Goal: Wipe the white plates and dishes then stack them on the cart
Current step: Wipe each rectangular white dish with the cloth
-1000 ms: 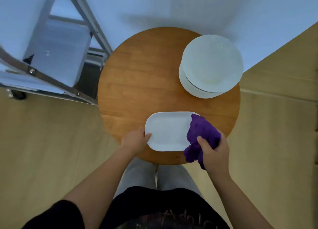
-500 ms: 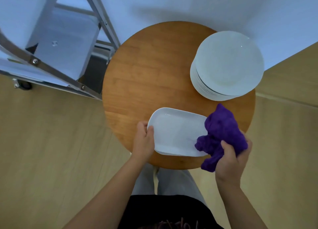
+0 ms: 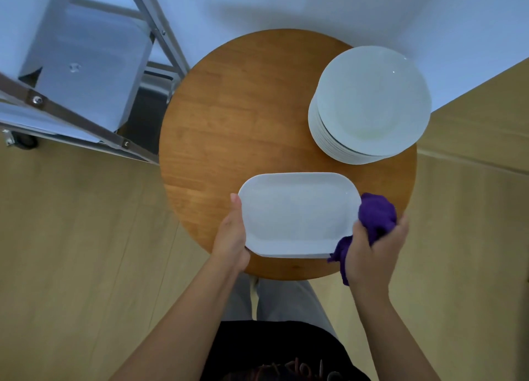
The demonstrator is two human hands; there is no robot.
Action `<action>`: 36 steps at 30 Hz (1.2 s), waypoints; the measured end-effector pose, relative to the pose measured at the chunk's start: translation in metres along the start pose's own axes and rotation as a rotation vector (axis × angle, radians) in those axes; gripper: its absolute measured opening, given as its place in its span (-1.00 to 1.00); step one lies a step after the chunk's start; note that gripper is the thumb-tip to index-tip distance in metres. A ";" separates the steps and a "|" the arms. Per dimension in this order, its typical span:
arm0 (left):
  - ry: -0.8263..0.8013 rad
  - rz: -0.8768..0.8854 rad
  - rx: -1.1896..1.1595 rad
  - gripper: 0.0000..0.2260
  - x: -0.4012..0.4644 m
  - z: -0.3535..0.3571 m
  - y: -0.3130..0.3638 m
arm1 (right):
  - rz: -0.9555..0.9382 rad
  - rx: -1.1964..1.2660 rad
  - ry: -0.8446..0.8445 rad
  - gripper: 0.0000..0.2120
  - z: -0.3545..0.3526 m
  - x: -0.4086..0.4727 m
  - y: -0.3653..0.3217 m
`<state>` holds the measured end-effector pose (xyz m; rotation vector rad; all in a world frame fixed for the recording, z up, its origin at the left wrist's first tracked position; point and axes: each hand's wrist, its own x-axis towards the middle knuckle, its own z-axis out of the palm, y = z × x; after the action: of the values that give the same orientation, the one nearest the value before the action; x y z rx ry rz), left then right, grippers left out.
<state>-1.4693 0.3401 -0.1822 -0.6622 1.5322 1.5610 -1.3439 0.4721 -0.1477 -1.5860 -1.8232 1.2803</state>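
A white rectangular dish [image 3: 297, 213] is held over the near part of the round wooden table [image 3: 229, 117], its near edge lifted. My left hand [image 3: 232, 237] grips its left edge, thumb along the rim. My right hand [image 3: 372, 252] grips a purple cloth [image 3: 375, 217] bunched against the dish's right edge. A stack of several round white plates [image 3: 372, 103] sits at the table's far right. The metal cart [image 3: 80, 74] stands at the far left.
Wooden floor surrounds the table on the left and right. A white wall runs behind the table. The cart's slanted frame bars [image 3: 160, 34] reach close to the table's left rim, and a caster wheel [image 3: 25, 141] shows at far left. My legs are under the table's near edge.
The dish has gone from lying flat on the table to being lifted and tilted by my left hand. The cloth slid off the dish surface to its right edge.
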 end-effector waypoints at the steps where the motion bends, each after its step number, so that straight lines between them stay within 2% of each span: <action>1: -0.026 0.006 0.006 -0.51 0.000 -0.001 0.003 | -0.024 -0.052 -0.049 -0.39 0.003 0.000 0.000; 5: -0.098 0.071 0.051 -0.51 -0.005 -0.002 0.017 | -0.137 -0.303 -0.122 -0.64 0.010 0.003 0.002; 8: -0.135 0.170 0.112 -0.51 -0.014 0.003 0.023 | -0.164 -0.383 -0.123 -0.66 0.013 0.006 -0.003; 10: -0.093 0.245 0.158 -0.57 -0.020 0.010 0.025 | -0.183 -0.459 -0.111 -0.66 0.017 0.007 -0.008; 13: -0.053 0.326 0.182 -0.47 -0.027 0.019 0.031 | -0.175 -0.549 -0.088 -0.63 0.025 0.007 -0.016; 17: -0.043 0.377 0.224 -0.51 -0.037 0.020 0.037 | -0.218 -0.529 -0.094 -0.63 0.033 0.008 -0.021; 21: -0.079 0.431 0.312 -0.44 -0.043 0.025 0.039 | -0.325 -0.444 -0.162 -0.65 0.049 -0.006 -0.025; 24: -0.065 0.469 0.351 -0.55 -0.046 0.029 0.039 | -0.425 -0.317 -0.221 -0.61 0.063 -0.023 -0.031; 27: -0.056 0.481 0.386 -0.53 -0.042 0.024 0.038 | -0.417 -0.189 -0.372 -0.48 0.065 -0.024 -0.039; 31: -0.141 0.396 0.313 -0.41 -0.045 0.018 0.037 | -0.488 -0.129 -0.654 -0.45 0.063 -0.028 -0.051; 36: -0.068 0.392 0.328 -0.16 -0.045 0.009 0.041 | -0.316 -0.005 -0.865 -0.52 0.050 -0.031 -0.055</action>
<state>-1.4789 0.3439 -0.1211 -0.1261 1.8897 1.5360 -1.4050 0.4284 -0.1186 -0.6970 -2.4135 1.9625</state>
